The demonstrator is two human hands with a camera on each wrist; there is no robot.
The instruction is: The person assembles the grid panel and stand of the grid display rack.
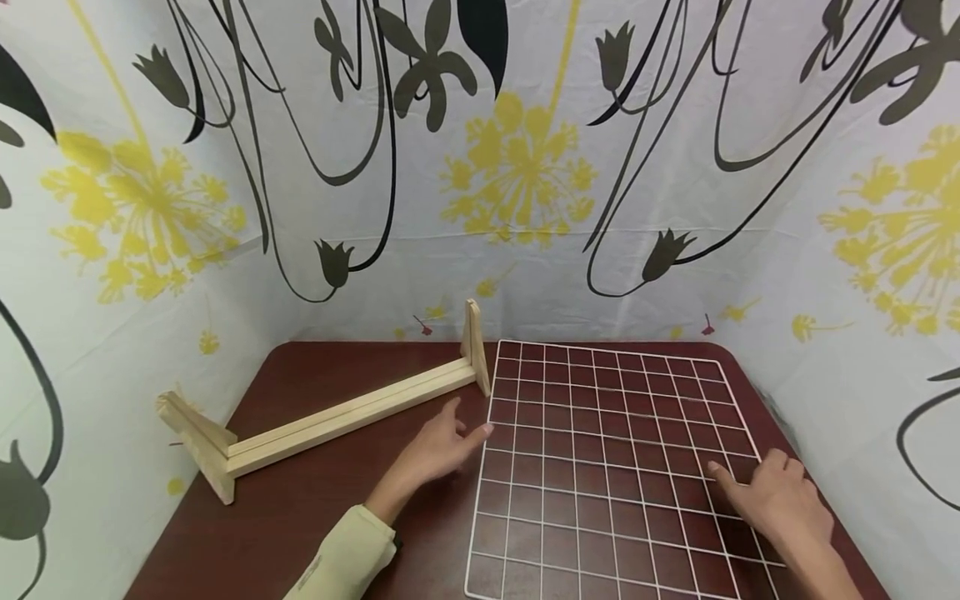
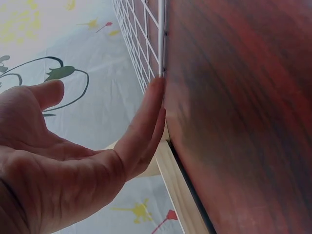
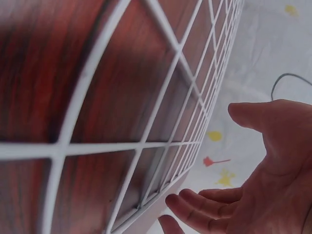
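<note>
A white wire grid panel (image 1: 606, 462) lies flat on the dark red-brown table. Just beside its left edge is my left hand (image 1: 438, 446), fingers extended and thumb pointing to the rim. In the left wrist view a fingertip (image 2: 155, 87) is at the edge wire; whether it touches cannot be told. Over the panel's right edge hovers my right hand (image 1: 787, 500), thumb spread above the mesh and fingers loosely bent beyond the rim. The right wrist view shows this hand (image 3: 273, 170) apart from the wires, gripping nothing.
A pale wooden stand (image 1: 352, 417), a long bar between two upright end pieces, lies slanted on the table (image 1: 322, 508) left of the panel. Its right end piece (image 1: 474, 346) is close to the panel's far left corner. Flower-patterned cloth (image 1: 450, 208) surrounds the table's back and sides.
</note>
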